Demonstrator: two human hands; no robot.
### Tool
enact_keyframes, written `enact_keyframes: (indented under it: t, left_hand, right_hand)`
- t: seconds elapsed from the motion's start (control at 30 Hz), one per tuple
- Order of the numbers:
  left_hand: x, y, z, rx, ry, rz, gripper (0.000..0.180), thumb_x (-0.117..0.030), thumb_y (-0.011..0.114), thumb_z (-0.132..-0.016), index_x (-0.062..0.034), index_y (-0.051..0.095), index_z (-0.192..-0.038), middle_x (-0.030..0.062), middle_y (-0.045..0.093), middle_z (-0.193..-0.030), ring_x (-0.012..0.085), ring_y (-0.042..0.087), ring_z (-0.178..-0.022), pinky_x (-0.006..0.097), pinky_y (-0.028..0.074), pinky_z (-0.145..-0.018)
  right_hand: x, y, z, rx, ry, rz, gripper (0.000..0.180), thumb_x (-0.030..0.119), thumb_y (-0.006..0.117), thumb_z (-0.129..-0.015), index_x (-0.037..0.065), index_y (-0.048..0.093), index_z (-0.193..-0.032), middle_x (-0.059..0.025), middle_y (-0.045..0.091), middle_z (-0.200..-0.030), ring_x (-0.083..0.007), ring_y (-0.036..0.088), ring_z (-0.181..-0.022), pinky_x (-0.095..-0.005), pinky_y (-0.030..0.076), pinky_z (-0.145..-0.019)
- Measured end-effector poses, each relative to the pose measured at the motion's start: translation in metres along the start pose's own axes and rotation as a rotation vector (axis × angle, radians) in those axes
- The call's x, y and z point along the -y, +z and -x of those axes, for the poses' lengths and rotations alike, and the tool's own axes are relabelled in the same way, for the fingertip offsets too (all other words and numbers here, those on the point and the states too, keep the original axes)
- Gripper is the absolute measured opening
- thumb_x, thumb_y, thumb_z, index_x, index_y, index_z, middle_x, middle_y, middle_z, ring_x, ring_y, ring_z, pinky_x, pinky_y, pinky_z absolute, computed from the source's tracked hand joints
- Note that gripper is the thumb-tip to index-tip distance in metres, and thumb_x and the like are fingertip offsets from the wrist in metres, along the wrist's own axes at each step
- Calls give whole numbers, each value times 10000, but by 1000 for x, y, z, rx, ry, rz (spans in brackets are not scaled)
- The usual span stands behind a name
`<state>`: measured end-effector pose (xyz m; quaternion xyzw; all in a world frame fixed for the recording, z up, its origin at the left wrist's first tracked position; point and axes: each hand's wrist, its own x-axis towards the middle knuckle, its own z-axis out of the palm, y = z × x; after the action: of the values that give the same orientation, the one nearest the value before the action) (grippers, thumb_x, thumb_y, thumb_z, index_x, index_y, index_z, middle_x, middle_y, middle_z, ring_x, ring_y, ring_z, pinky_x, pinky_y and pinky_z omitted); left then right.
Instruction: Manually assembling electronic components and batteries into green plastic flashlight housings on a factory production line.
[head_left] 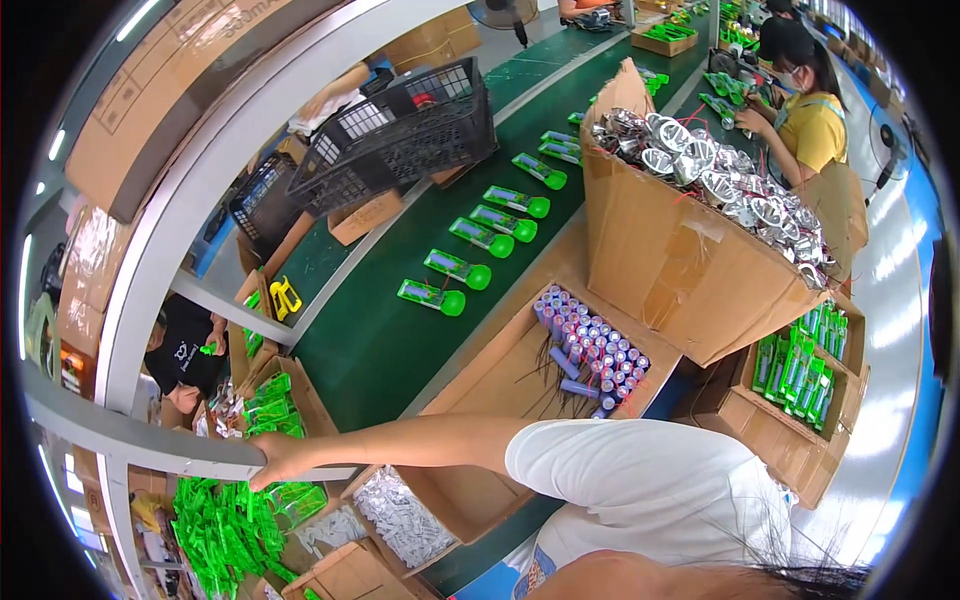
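Note:
Reaching leftward across the view from a white sleeve, my right hand (280,460) is closed round a grey metal frame bar (190,445). Just beyond it lie bright green plastic parts in a cardboard box (322,420). Below the hand spreads a heap of loose green plastic pieces (220,530). A box of small white parts (400,515) sits under my forearm. On the far side of the arm, a shallow cardboard tray (480,385) holds purple cylindrical battery cells (600,350), mostly upright, a few lying over, with dark wires beside them. My left hand is out of view.
Green housings (480,237) lie spaced along a dark green conveyor belt (370,345). A tall carton (660,260) overflows with silver reflectors (700,160). Black crates (400,140) stand across the belt. A box of green housings (795,375) is at right. Co-workers sit nearby, one in yellow (815,130).

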<state>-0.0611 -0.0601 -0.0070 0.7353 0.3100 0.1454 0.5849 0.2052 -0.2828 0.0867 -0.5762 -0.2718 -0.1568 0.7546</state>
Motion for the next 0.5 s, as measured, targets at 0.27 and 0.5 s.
enact_keyframes:
  t: [0.27,0.5]
  left_hand:
    - [122,-116,-68,275,-296,638,460,-227,542,-877,-45,465,-1293,117,578,-1243,351,573,-1114,689,418,-930]
    - [45,-130,-9,157,-201,857,533,-44,462,-697,12,511,-1225,120,595,-1155,291,587,-1070,436,507,-885]
  right_hand:
    - [21,15,-2,140,402,227,486,411,778,-731,47,664,-1033,-75,672,-865,-198,626,-763,-366,507,-698]
    - [22,15,-1,52,121,64,420,216,770,-801,6,601,-1122,-48,656,-979,-106,603,-850,-272,493,-755]
